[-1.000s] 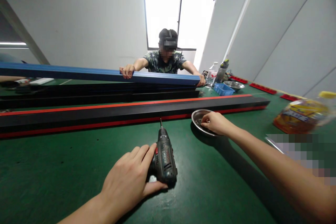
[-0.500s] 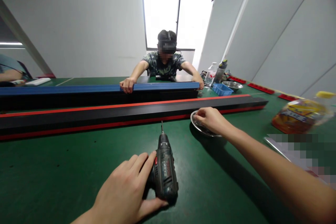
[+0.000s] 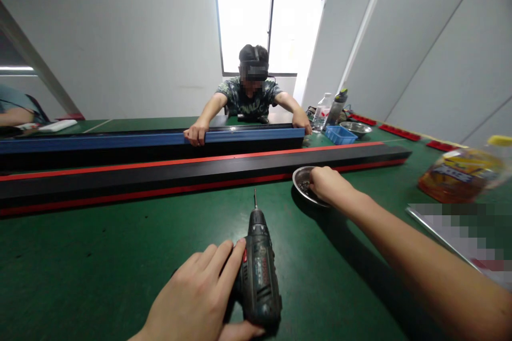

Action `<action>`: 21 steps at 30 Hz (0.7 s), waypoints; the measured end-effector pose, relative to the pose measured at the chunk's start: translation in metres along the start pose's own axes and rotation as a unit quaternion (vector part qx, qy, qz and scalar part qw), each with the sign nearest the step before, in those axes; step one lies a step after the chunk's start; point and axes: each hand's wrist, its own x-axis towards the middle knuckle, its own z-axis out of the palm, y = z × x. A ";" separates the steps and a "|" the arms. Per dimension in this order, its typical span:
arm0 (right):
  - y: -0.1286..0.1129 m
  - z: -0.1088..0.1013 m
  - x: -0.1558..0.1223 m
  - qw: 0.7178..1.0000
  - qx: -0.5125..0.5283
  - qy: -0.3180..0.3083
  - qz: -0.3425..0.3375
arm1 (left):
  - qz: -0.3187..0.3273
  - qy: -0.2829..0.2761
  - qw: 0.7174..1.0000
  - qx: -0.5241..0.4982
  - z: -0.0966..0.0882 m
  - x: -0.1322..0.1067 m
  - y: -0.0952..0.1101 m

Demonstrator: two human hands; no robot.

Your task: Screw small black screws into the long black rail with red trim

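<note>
My left hand (image 3: 200, 287) is wrapped around a black cordless drill (image 3: 260, 272) lying on its side, its bit pointing away from me. At the right, my right hand (image 3: 330, 184) dips into a shallow metal bowl (image 3: 298, 181) that holds small dark screws. The fingers are closed and their tips hidden, so what they pinch I cannot make out. Just past the bowl and the drill bit, a long black bar with red edges (image 3: 192, 173) lies across the table.
A co-worker (image 3: 252, 96) across the green table (image 3: 120, 277) grips a long blue-and-black bar (image 3: 248, 136). To the right stand a blue basket (image 3: 341, 135), another metal bowl (image 3: 356, 129), bottles (image 3: 336, 106) and a jug of amber liquid (image 3: 460, 176).
The drill and my left hand have shifted slightly right and toward me. My right hand has moved a little right within the bowl. The co-worker's blue bar has tilted slightly.
</note>
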 end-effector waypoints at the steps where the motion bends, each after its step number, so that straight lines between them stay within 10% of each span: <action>1: 0.001 0.001 0.001 1.000 0.000 -0.007 -0.002 | -0.002 -0.003 1.000 0.000 0.000 0.000 0.000; 21: 0.016 0.003 0.011 0.999 0.028 -0.039 -0.023 | -0.002 -0.002 1.000 0.007 -0.005 0.003 0.001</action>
